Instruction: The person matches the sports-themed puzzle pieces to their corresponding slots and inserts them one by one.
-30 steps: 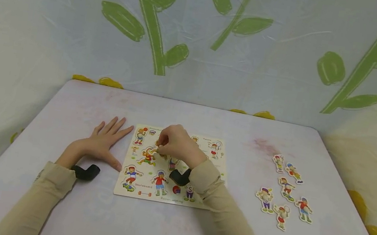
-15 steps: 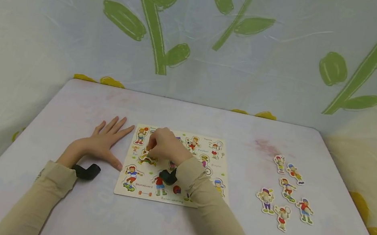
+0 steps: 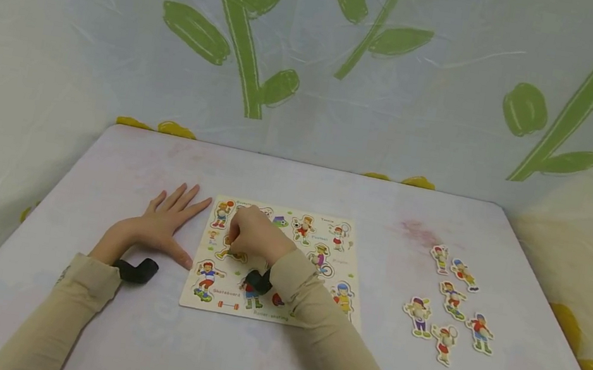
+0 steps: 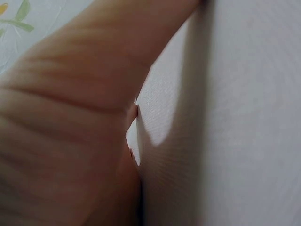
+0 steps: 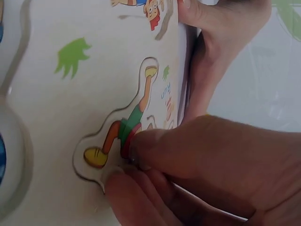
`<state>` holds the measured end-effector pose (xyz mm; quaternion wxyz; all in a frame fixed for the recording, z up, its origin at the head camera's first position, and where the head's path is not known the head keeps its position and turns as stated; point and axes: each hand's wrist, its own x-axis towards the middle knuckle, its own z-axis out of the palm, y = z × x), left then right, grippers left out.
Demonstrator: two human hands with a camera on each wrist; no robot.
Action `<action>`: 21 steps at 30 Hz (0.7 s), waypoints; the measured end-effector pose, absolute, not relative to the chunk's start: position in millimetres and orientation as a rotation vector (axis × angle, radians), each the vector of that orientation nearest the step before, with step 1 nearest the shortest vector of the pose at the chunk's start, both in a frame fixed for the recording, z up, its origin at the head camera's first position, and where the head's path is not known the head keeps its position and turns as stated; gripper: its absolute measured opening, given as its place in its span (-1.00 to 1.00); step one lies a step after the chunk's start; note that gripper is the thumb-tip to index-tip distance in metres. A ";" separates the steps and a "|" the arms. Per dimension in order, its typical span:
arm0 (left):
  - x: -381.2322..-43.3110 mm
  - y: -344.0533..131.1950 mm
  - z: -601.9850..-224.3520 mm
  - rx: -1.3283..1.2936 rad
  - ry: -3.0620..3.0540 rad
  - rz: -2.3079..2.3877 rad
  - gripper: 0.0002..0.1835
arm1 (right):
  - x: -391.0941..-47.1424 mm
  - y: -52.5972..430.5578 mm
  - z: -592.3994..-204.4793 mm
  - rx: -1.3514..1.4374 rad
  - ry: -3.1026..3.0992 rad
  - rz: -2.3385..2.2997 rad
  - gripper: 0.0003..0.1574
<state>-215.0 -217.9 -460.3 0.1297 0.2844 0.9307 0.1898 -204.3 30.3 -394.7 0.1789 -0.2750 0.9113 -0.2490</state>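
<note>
The wooden puzzle board (image 3: pixel 187 299) with sports figures lies flat on the table. Over its left half, my right hand (image 3: pixel 260 235) pinches a runner-shaped puzzle piece (image 5: pixel 135 116) between thumb and fingers. In the right wrist view the runner lies along its matching outline beside the printed word "Run"; the fingers cover its upper part. My left hand (image 3: pixel 164 226) is spread on the table left of the board, thumb tip right at the board's edge. The left wrist view shows that palm (image 4: pixel 70 113) close above the tabletop.
Several loose figure pieces lie on the table to the right, among them a baseball player (image 3: pixel 418 317), a skateboarder (image 3: pixel 452 299) and a roller skater (image 3: pixel 480 333). A plastic sheet with green leaves (image 3: pixel 195 31) hangs behind the table. A black wrist mount (image 3: pixel 137 270) sits at the left cuff.
My right hand has shifted left and slightly down over the board with the runner piece, ending at the runner's outline. The left hand has stayed in place.
</note>
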 end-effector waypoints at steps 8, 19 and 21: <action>-212.6 -216.2 -453.4 0.824 2.695 0.584 0.47 | -203.2 32.4 -397.4 -0.715 2.571 -0.720 -0.93; -209.2 -211.5 -445.4 0.810 2.699 0.555 0.45 | -193.5 44.1 -391.4 -0.729 2.516 -0.753 -0.92; -209.7 -210.9 -446.0 0.810 2.690 0.560 0.46 | -191.4 46.4 -391.1 -0.753 2.514 -0.764 -0.88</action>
